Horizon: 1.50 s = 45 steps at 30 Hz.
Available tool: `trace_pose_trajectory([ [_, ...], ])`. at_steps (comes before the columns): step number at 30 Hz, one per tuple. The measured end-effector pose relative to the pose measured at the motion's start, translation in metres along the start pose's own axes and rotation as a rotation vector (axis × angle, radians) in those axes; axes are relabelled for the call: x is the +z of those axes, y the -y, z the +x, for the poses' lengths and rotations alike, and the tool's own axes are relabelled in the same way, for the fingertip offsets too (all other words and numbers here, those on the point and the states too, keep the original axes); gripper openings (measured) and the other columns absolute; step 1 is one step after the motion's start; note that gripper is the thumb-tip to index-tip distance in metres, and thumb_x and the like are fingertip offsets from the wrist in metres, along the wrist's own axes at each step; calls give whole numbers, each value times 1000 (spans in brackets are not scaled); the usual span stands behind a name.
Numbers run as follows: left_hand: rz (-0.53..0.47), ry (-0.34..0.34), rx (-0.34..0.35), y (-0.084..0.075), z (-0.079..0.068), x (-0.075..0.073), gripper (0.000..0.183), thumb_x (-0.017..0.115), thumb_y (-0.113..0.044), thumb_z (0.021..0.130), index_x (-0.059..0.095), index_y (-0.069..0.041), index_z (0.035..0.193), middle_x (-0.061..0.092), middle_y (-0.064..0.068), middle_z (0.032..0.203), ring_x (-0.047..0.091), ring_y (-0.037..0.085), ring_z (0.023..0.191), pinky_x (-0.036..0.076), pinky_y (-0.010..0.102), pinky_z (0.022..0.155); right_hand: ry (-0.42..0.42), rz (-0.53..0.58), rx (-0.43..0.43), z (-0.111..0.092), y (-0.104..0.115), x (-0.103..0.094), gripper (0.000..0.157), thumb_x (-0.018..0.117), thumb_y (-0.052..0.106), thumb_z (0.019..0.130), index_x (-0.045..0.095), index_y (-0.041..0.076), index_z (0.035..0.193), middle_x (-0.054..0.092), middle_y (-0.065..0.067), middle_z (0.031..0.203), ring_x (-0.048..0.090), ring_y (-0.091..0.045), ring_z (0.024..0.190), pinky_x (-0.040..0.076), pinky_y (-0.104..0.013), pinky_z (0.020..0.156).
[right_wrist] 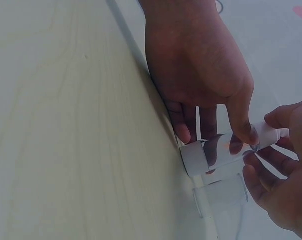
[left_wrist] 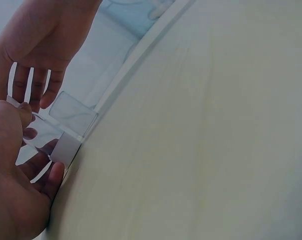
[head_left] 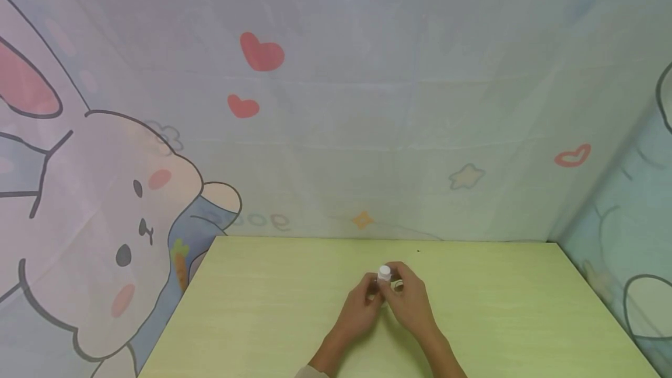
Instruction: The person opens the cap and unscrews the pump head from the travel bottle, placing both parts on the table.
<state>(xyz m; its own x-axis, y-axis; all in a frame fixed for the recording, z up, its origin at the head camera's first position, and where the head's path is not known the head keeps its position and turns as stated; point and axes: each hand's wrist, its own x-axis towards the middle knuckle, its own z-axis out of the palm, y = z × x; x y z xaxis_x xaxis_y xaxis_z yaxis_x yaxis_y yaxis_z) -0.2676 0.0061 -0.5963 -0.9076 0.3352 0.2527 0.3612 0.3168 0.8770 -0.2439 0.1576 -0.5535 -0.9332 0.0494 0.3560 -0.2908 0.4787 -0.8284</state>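
Between both hands point(head_left: 362, 311) point(head_left: 413, 302), bottle point(head_left: 384, 273), white base point(right_wrist: 194, 159) only in wrist views

Both hands point(head_left: 361, 308) point(head_left: 412, 301) close together, curled, gripping.

Bottle point(right_wrist: 222, 152): clear body, white base point(right_wrist: 193, 159), white cap point(head_left: 384, 273) seated; held roughly upright, cap uppermost. Clear piece point(left_wrist: 73, 115): squarish outline, just beside the body (whether joined, cannot be told).

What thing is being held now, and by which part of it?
A clear bottle: the left hand grips its transparent body, and the right hand holds it at the white top.
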Motion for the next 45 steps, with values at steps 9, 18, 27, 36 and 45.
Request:
trace_pose_trajectory([
  [9,1,-8,10,1,0,0,23,61,-31,109,62,-23,130,74,1,125,68,15,112,56,30,87,8,8,3,0,2,-1,26,76,8,97,69,13,122,72,2,111,66,-17,104,58,-45,88],
  [18,8,-15,15,2,0,0,22,61,-32,109,62,-23,128,74,0,122,68,14,110,56,30,86,7,-5,-9,-1,0,0,27,78,9,97,69,12,122,72,2,112,66,-17,104,58,-41,86],
  [27,0,-10,31,3,0,0,21,61,-30,109,62,-23,129,74,0,122,69,14,111,56,30,85,-4,-5,-18,0,1,0,27,79,7,96,68,12,121,72,2,112,66,-17,103,58,-41,85],
  [36,3,-4,17,2,1,0,23,60,-33,109,61,-24,131,74,1,124,68,14,113,56,31,87,-6,-18,-14,0,2,0,28,78,7,96,68,10,122,70,0,114,66,-19,104,59,-42,85],
  [45,4,-8,25,3,0,0,22,59,-30,110,61,-23,130,73,2,127,69,16,115,57,32,88,-3,-10,-14,0,1,0,27,77,9,97,68,11,123,71,0,114,66,-18,104,59,-41,85],
])
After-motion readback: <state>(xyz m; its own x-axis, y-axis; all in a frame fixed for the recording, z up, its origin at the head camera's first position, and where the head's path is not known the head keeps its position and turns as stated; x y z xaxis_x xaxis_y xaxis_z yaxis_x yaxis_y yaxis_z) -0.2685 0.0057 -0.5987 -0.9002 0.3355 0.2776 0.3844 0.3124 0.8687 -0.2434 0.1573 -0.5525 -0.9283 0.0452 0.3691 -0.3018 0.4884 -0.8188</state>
